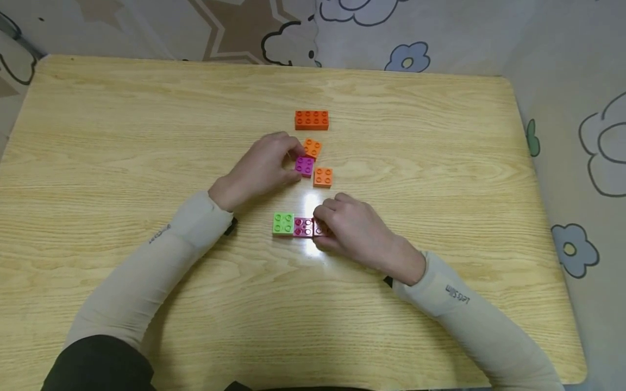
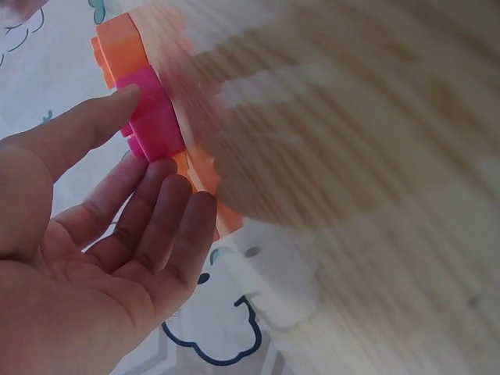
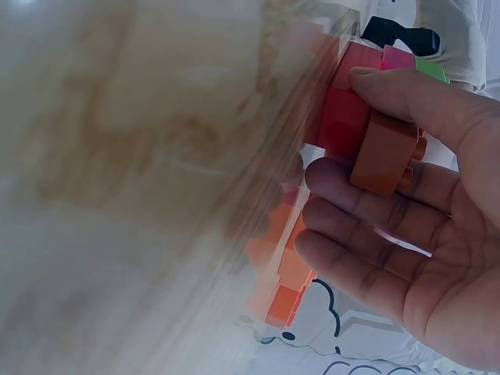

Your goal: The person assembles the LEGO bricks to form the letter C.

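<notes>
My left hand [image 1: 261, 168] pinches the magenta brick [image 1: 304, 166] roughly midway between the bench's [image 1: 440, 152] side edges, beside two orange bricks [image 1: 323, 177]; my right hand [image 1: 359, 231] grips a red brick [image 3: 342, 129] and a brown brick [image 3: 384, 158] (clearest from the wrist). The red-orange brick [image 1: 311, 120] lies nearest the back edge.

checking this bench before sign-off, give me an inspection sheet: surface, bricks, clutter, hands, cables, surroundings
Surface: light wood-grain table, rounded corners.
Bricks: green brick, crimson brick and red brick in a row; beyond them, magenta brick, near orange brick, far orange brick and longer red-orange brick. Brown brick shows only in the right wrist view.
Clutter: nothing seen
Left hand: pinches the magenta brick.
Right hand: grips the red brick, with the brown brick between thumb and fingers; whether that one is attached, cannot tell.
Cables: nothing seen
Surroundings: patterned wall beyond the table.
</notes>
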`<state>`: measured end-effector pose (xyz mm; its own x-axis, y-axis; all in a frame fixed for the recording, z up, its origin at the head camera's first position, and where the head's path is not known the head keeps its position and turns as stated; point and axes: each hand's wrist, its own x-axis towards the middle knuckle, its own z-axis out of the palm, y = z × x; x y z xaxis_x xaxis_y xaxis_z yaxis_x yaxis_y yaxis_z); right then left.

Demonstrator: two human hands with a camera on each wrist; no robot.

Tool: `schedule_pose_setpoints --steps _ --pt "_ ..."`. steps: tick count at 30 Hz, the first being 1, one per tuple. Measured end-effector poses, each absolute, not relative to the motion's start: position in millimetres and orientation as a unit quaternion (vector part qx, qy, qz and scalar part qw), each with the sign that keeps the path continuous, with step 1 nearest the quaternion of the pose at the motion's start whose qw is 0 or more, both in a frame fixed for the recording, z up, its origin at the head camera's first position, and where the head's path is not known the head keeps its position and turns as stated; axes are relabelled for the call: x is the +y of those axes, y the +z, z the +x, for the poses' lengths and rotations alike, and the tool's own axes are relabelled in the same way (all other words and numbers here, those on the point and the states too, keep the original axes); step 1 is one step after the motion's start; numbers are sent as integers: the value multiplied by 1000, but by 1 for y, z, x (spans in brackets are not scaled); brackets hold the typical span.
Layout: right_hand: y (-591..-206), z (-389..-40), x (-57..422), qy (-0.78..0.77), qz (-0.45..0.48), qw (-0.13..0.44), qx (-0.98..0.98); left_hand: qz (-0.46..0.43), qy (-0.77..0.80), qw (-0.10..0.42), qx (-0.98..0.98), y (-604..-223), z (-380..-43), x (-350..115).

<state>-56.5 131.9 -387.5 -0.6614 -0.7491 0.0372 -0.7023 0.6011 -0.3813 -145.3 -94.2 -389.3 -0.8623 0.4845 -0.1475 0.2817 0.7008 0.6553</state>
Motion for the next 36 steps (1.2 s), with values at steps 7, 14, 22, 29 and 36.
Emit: schedule_pose_setpoints --steps 7,14,22,29,36 --pt "-387 -56 131 -181 -407 63 893 207 321 164 909 -390 -144 -96" --pt "-387 -57 132 -181 -406 64 893 185 345 169 904 -384 -137 -103" --pt "-388 -57 132 -185 -408 63 892 162 388 147 895 -368 -124 -116" --pt "-388 -57 132 -188 -412 56 890 186 407 116 887 -356 -109 -126" --pt "-389 -56 132 -187 -409 57 891 208 419 110 877 -350 -94 -139"
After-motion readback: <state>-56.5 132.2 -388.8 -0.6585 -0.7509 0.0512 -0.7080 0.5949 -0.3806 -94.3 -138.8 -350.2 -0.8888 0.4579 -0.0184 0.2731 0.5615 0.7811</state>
